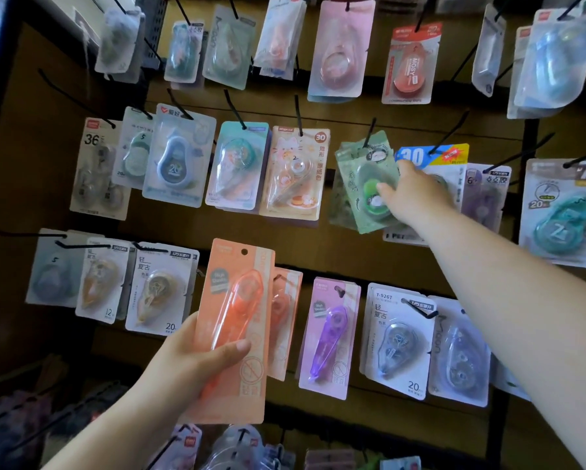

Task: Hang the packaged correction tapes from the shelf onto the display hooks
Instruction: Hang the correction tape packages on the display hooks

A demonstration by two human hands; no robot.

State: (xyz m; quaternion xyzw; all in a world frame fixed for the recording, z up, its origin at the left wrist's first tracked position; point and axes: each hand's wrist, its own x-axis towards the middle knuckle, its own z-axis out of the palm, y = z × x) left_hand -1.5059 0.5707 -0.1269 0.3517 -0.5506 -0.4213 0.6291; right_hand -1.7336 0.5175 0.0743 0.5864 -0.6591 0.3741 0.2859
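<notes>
My left hand [196, 361] grips an orange correction tape pack [237, 320] upright in front of the lower row, its hang hole at the top free of any hook. My right hand [410, 195] reaches up to the middle row and holds a green correction tape pack [366, 178] that tilts on a black hook [370, 132]. Fingers lie on the pack's blister; thumb is behind its right edge. More orange packs [285, 320] hang right behind the one I hold.
The display wall carries three rows of black hooks with packaged correction tapes: a cat-print pack [293, 174], a purple pack [330, 337], a blue "30" pack [430, 156], a teal pack [561, 212]. Bare hooks jut out at the left [27, 234]. Bins of stock sit below.
</notes>
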